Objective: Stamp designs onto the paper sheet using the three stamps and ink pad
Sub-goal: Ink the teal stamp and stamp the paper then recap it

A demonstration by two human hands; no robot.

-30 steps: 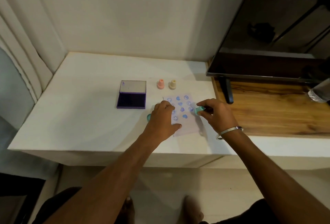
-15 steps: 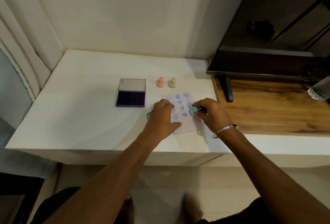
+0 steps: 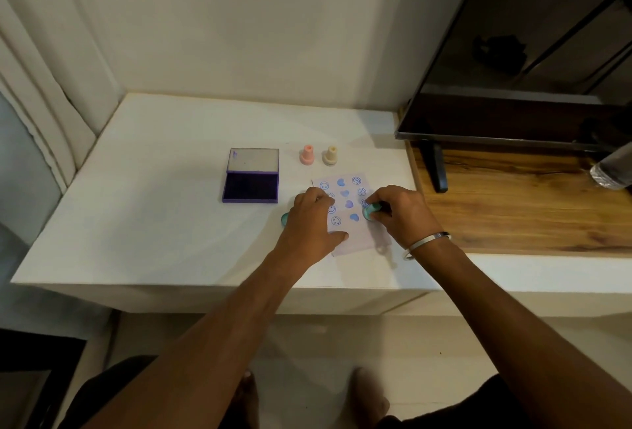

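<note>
Plain cream wall (image 3: 256, 18) fills the top of frame, pale curtain (image 3: 41, 93) down the left edge. White counter (image 3: 154, 223) mid-frame, wood shelf (image 3: 513, 202) at right with a dark TV (image 3: 530, 52) on it. Light tile floor (image 3: 342, 343) along the bottom.

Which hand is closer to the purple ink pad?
The left hand, pressing on the paper sheet just right of the ink pad. The right hand is farther right, gripping the teal stamp.
</note>
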